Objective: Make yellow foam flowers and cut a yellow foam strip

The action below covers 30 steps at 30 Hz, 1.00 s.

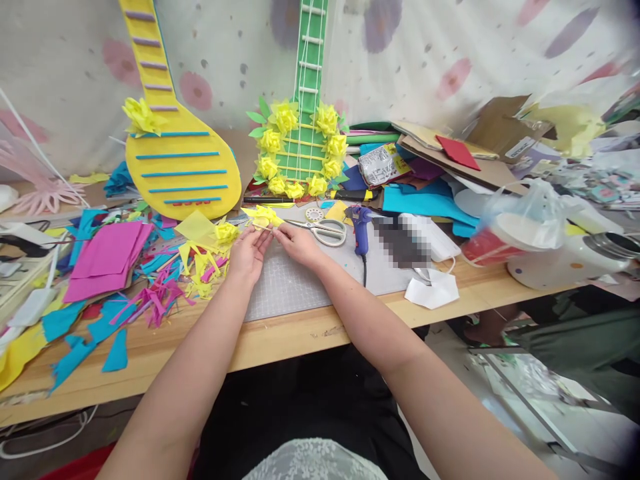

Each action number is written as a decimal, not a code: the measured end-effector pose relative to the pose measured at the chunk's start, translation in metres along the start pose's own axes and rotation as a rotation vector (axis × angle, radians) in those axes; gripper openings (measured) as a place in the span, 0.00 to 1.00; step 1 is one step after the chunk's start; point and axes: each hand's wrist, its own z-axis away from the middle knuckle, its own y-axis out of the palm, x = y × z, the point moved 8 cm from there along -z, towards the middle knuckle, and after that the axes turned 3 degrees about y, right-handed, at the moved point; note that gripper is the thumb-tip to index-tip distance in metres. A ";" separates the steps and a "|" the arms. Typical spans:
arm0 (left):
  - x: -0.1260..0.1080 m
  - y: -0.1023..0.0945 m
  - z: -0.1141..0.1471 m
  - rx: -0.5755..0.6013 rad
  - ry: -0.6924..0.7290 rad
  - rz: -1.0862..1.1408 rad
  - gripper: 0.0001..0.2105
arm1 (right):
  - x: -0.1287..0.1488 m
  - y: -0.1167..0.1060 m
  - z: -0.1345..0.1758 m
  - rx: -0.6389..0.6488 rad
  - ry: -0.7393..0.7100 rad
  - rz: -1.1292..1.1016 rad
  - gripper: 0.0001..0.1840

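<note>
Left hand [249,255] and right hand [299,245] both pinched a yellow paper flower [263,215] between fingertips, over the eleven o'clock part of the grey cutting mat [300,293]. From the flower: scissors [332,233] at three o'clock, glue gun [360,230] just beyond; yellow lute shape [183,167] at ten; green flower-trimmed guitar shape [306,152] at one.
</note>
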 end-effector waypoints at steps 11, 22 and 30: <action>-0.002 0.002 0.000 0.041 0.047 -0.044 0.05 | 0.002 0.001 -0.002 0.095 -0.010 -0.169 0.17; -0.002 -0.009 -0.004 -0.083 0.110 -0.054 0.03 | -0.003 0.029 0.010 0.401 0.246 -0.670 0.20; -0.004 -0.020 -0.007 -0.187 0.080 0.016 0.06 | -0.003 0.025 0.005 0.284 0.256 -0.822 0.11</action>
